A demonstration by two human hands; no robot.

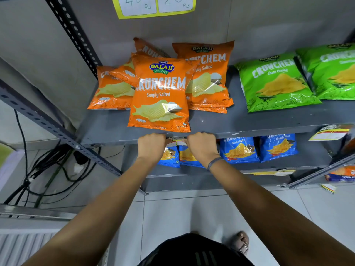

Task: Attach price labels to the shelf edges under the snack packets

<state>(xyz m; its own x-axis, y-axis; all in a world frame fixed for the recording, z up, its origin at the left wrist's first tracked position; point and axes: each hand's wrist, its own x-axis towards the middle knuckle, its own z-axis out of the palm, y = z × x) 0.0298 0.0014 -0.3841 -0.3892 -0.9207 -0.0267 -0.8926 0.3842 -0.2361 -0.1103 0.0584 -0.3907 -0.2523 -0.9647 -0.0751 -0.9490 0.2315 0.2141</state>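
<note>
Head cam: both fists are curled up tight at the front edge of the grey shelf (107,129), left hand (151,147) and right hand (201,146) each pinching one end of a small price label (176,142) stretched between them, pressed right against the shelf lip. It sits just under the front orange snack packet (160,93), with blue packets (239,149) on the shelf below.

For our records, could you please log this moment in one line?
left hand + right hand | pressing price label | shelf edge | under orange packet
</note>
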